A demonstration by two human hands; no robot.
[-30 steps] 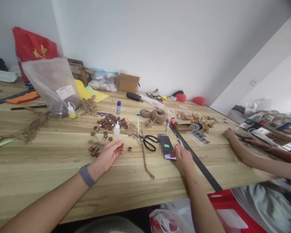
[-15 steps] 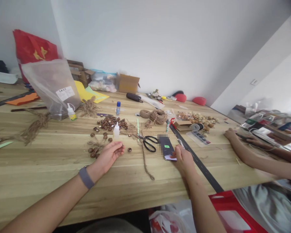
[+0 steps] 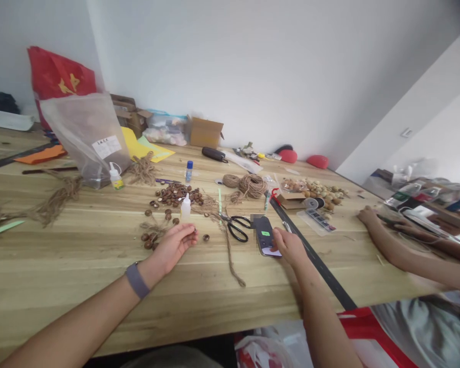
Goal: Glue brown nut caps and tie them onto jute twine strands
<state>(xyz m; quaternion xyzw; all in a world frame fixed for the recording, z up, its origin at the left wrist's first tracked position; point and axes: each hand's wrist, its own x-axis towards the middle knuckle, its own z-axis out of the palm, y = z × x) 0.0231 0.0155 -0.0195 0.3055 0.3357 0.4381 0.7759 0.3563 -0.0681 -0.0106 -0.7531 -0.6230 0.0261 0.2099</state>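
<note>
My left hand [image 3: 175, 245], with a purple band on the wrist, is closed in a pinch on a tiny dark piece at its fingertips, too small to name. A single brown nutshell [image 3: 206, 237] lies just right of it. Behind the fingers stands a white glue bottle [image 3: 185, 208]. My right hand [image 3: 290, 248] is at the right edge of a phone [image 3: 263, 228], thumb over the lower part of its lit screen and the other fingers curled, partly hidden. Black-handled scissors [image 3: 237, 228] lie left of the phone, beside a strand of twine [image 3: 230, 260].
A pile of brown nutshells [image 3: 176, 195] and twine coils [image 3: 252, 185] lie further back. Left are a translucent bag [image 3: 86, 133] and a second glue bottle [image 3: 115, 178]. A black strip [image 3: 322, 271] crosses the table. Another person's arm [image 3: 398, 255] rests at right.
The view has shifted slightly, so the table things sit a little further right. Both hands keep nearly the same places; the right fingers have shifted slightly at the phone.
</note>
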